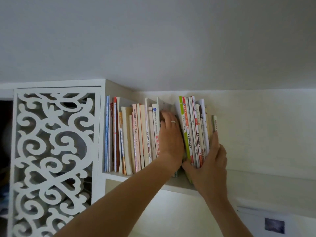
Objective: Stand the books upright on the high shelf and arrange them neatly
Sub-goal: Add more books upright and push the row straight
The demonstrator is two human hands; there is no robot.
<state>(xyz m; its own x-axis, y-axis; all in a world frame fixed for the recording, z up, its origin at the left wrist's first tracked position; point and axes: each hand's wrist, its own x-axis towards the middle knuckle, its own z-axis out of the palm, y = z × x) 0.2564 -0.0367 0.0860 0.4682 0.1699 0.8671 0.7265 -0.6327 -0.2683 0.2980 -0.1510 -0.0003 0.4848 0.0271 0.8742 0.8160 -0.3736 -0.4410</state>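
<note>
A: Biggest first. Wall [171, 40], plain white, fills the top half.

B: Then the cabinet [54, 151] on the left, white door cut in a scroll pattern, dark inside.

A: Shelf [118, 177] runs right from it, high on the wall. White board; only its near edge shows.

B: Books?

A: Two groups, both upright on the shelf. Left books [133, 137] stand from the cabinet side to mid-shelf, spines out, mostly cream and white, some red and blue. A few lean slightly.

B: Right books [195, 134] are thinner, a tight bundle. Green spine on its left, red and white ones after. They tilt a little, tops toward the left.

A: There's a gap between the groups. Left hand [171, 135] is in that gap, fingers fairly straight and reaching in, palm side against the last spine of the left group. Ring [173, 122] on one finger. Not clamped round anything that I can see.

B: Right hand [212, 161]?

A: Gripping the right bundle low down. Thumb on the green side, fingers flat up the outer book on the far side. Wide grasp, whole bundle between.

B: Bottom right, a small dark picture [274, 225] on the wall below the shelf. Blurred.
</note>
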